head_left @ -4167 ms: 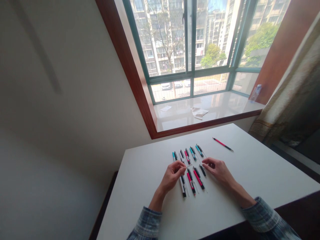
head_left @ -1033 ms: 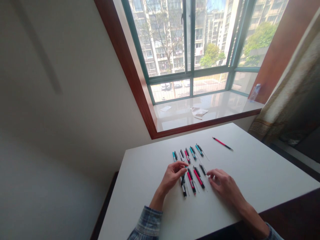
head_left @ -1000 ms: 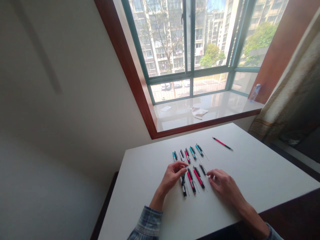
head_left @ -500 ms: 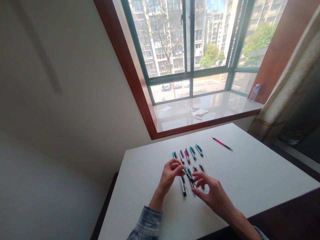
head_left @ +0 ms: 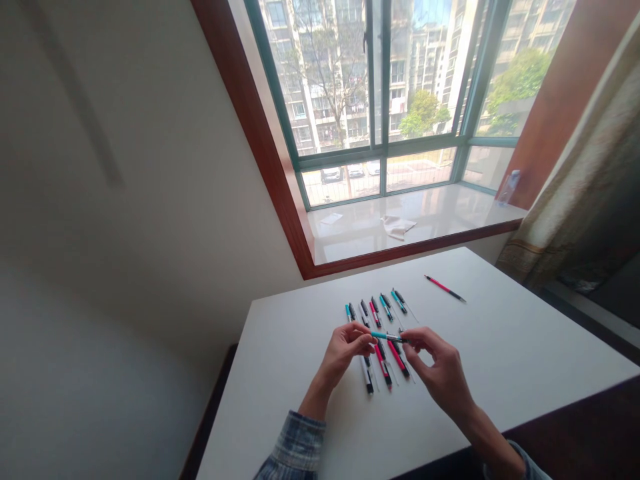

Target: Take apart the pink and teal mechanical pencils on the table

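Observation:
A teal and black pen barrel (head_left: 389, 337) is held level above the table between my two hands. My left hand (head_left: 349, 343) is closed in a pinch on its teal end. The fingers of my right hand (head_left: 434, 357) pinch its black end. Below and around it lie pen parts in two rows: a white barrel (head_left: 367, 375), a red barrel (head_left: 384, 368) and another red barrel (head_left: 399, 360) in the near row. Farther back are a red one (head_left: 375, 313) and teal ones (head_left: 387, 307), with black parts and thin refills beside them.
A red and black pen (head_left: 445, 288) lies apart toward the right of the white table (head_left: 505, 333). Behind the table, a window sill (head_left: 350, 243) holds a crumpled cloth (head_left: 399, 226) and a clear bottle (head_left: 509, 187). A curtain (head_left: 565, 173) hangs at the right.
The teal and black barrel has swung from slanting downward to nearly level. My right hand has moved up and right and closed on its black end.

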The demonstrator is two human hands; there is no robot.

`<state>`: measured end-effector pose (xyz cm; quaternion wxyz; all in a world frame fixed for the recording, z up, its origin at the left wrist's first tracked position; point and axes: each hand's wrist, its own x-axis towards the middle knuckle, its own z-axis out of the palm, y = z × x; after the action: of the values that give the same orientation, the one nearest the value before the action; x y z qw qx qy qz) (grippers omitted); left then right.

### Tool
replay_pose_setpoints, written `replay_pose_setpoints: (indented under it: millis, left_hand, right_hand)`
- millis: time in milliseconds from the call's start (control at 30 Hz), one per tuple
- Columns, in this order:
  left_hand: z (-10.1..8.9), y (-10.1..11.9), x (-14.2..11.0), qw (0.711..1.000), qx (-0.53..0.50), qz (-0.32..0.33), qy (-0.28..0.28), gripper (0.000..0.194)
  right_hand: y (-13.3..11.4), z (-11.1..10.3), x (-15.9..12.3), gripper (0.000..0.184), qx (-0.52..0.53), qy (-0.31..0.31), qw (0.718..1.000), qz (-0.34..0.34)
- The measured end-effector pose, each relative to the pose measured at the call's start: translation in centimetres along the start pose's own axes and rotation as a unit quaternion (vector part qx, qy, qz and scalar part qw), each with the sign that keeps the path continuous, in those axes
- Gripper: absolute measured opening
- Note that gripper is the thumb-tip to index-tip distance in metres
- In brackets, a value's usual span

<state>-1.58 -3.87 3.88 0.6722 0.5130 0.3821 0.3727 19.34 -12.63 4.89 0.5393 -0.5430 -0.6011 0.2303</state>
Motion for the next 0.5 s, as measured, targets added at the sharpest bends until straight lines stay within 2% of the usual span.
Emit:
replay_pose_setpoints:
  millis: [200, 367, 500]
  left_hand:
    - [0.07, 0.16, -0.06, 1.0, 0.008, 0.005, 0.011, 0.039]
    - [0.13, 0.08, -0.05, 0.999, 0.029, -0.003, -0.015, 0.039]
    - [0.11, -0.01, 0.04, 0.999, 0.034, -0.005, -0.03, 0.038]
  right_hand:
    - [0.03, -0.13, 0.23, 0.017, -0.003, -0.02, 1.0, -0.013]
    - [0.21, -0.19, 0.34, 0.022, 0.004, -0.01, 1.0, 0.005]
    - [0.44, -0.51, 0.56, 0.027, 0.038, -0.035, 0.999, 0.005]
